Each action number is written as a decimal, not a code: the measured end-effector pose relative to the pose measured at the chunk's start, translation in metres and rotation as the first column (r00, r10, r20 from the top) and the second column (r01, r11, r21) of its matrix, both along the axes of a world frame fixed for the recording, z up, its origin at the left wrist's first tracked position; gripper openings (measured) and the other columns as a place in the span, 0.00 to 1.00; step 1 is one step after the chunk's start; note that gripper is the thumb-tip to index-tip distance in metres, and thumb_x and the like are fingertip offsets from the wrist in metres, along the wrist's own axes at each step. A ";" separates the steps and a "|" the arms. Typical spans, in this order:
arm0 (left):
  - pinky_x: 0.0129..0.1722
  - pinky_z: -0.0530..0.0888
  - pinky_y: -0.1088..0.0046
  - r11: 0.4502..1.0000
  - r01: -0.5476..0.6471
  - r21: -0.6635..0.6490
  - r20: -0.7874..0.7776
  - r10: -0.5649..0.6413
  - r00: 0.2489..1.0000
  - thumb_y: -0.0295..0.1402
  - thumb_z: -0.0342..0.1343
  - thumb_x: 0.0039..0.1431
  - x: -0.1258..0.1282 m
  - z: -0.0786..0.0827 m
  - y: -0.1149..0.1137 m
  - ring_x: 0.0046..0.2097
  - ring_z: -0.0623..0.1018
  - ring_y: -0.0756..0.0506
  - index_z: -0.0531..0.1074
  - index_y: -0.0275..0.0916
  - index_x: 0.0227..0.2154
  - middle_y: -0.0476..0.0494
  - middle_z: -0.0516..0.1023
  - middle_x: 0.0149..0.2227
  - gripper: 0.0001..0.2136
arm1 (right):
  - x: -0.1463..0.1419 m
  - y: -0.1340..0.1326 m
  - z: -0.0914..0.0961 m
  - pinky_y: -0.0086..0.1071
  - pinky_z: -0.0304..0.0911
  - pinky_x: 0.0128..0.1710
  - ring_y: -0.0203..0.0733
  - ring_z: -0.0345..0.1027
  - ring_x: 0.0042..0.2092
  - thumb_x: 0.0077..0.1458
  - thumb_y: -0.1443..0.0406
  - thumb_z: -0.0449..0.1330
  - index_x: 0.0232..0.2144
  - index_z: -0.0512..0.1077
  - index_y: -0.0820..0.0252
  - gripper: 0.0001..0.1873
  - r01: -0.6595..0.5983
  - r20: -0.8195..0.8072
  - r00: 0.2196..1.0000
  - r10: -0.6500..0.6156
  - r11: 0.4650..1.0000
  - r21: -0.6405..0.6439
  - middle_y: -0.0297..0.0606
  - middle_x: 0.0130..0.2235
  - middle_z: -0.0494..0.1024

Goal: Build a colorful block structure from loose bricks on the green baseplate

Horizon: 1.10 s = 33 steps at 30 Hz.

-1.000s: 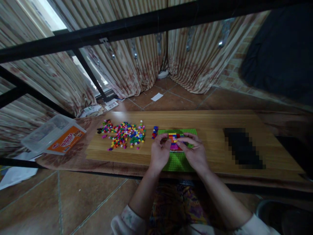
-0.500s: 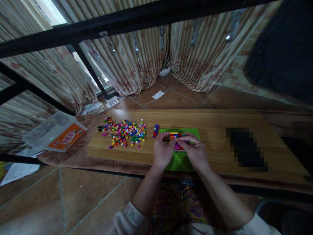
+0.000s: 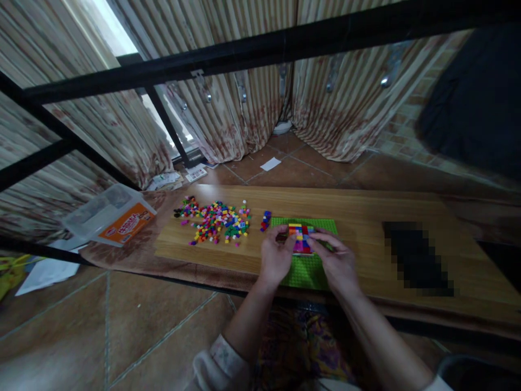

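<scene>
A multicoloured block of toy building bricks (image 3: 301,239) stands on a green studded baseplate (image 3: 305,271), toward its far side. My left hand (image 3: 277,254) grips the block's left side, its thumb along the near left edge. At the right side, my right hand (image 3: 337,258) has its thumb and fingers on the block. Yellow, orange, red, blue and pink bricks show on top between the hands. The fingertips behind the block are partly hidden.
Loose bricks (image 3: 215,220) lie spread over the left of the wooden board (image 3: 366,217), with a few blue and red ones (image 3: 266,220) beside the baseplate. A clear plastic box (image 3: 109,212) with an orange label stands far left. A pixelated dark patch (image 3: 417,258) lies right.
My right hand has drawn a little to the right, uncovering more of the block's top. My left hand stays at its side. The whole view has shifted slightly.
</scene>
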<state>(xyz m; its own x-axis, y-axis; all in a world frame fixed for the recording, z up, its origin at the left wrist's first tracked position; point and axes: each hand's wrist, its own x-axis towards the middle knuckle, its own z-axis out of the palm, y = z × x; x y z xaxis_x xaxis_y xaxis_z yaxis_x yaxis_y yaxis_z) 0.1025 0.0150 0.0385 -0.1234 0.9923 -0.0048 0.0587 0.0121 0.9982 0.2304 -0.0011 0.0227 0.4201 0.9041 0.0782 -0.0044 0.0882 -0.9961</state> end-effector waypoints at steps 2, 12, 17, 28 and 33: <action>0.38 0.74 0.72 1.000 0.005 0.005 0.031 -0.005 1.000 0.33 0.56 0.57 -0.006 -0.006 -0.005 0.38 0.77 0.48 0.72 0.35 0.41 0.42 0.78 0.38 0.11 | 0.007 -0.005 -0.003 0.43 0.59 0.53 0.45 0.69 0.49 0.41 0.57 0.69 0.29 0.79 0.54 0.11 0.056 -0.034 0.998 -0.056 0.998 0.002 0.39 0.42 0.78; 0.51 0.72 0.64 0.997 0.063 0.050 -0.200 -0.052 0.978 0.37 0.50 0.61 -0.034 -0.019 -0.032 0.50 0.75 0.43 0.69 0.38 0.52 0.38 0.74 0.50 0.17 | 0.023 -0.029 -0.011 0.45 0.63 0.49 0.45 0.72 0.42 0.47 0.53 0.64 0.35 0.78 0.58 0.17 0.081 0.091 0.993 -0.071 0.991 -0.110 0.41 0.38 0.80; 0.62 0.62 0.56 0.964 0.234 0.128 -0.428 -0.159 0.890 0.36 0.48 0.63 -0.013 -0.009 -0.047 0.62 0.64 0.40 0.58 0.40 0.61 0.37 0.66 0.60 0.23 | 0.012 -0.034 -0.002 0.46 0.61 0.54 0.47 0.67 0.51 0.56 0.53 0.56 0.50 0.72 0.55 0.22 -0.086 0.437 0.893 0.105 0.994 -0.064 0.43 0.51 0.75; 0.61 0.65 0.56 0.939 0.310 0.145 -0.594 -0.168 0.787 0.34 0.50 0.60 -0.021 -0.019 -0.062 0.61 0.65 0.39 0.53 0.40 0.62 0.36 0.64 0.60 0.27 | 0.007 -0.042 -0.019 0.47 0.61 0.52 0.50 0.64 0.52 0.61 0.54 0.50 0.59 0.62 0.52 0.26 -0.142 0.859 0.509 0.060 0.990 0.015 0.43 0.52 0.73; 0.58 0.69 0.60 0.953 0.272 0.137 -0.554 -0.153 0.818 0.29 0.52 0.58 -0.041 -0.018 -0.066 0.59 0.68 0.41 0.67 0.41 0.52 0.38 0.68 0.57 0.18 | 0.008 -0.041 -0.016 0.45 0.61 0.52 0.50 0.65 0.52 0.60 0.52 0.49 0.59 0.62 0.53 0.27 -0.166 0.853 0.516 0.080 0.986 0.008 0.43 0.52 0.73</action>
<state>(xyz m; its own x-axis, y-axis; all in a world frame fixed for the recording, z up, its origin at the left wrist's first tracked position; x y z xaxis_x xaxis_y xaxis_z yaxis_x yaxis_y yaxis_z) 0.0614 -0.0506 0.0206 0.1663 0.9654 0.2008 0.5573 -0.2600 0.7886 0.2388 -0.0424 0.0063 0.0008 0.9136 0.4065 0.8199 0.2322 -0.5233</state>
